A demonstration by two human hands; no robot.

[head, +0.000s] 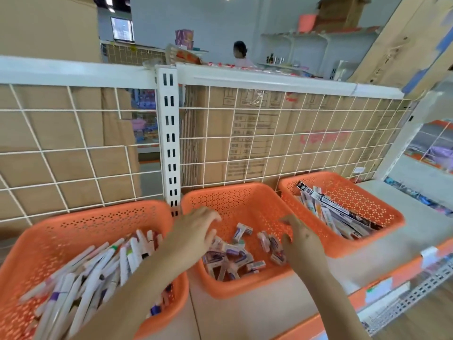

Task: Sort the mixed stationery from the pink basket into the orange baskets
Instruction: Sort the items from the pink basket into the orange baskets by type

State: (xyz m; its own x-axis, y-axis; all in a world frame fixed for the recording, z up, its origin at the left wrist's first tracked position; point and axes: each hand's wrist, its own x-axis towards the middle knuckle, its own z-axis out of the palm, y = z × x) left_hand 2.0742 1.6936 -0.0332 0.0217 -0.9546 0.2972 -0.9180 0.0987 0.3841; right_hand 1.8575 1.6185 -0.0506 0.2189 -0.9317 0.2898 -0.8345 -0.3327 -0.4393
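Left hand [196, 231] and right hand [302, 244] hang over the middle basket [232, 200], perforated orange plastic holding small boxed erasers [235, 256]; fingers bent and blurred, grip cannot be told. Left basket [98, 214]: slim white pens [93, 278]. Right basket [355, 192]: flat packets [328, 209]

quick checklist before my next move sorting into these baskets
1. Hands over the target: ok. The left hand and the right hand are both above the middle orange basket.
2. Hands empty: cannot tell. The fingers are blurred and point away from the camera.
3. Middle basket holds one kind: ok. Only small packs show in it.
4. Left orange basket holds one kind: ok. It shows pens only.
5. Right orange basket holds one kind: ok. It shows long packs only.
6. Pink basket within reach: cannot tell. It is not in view.
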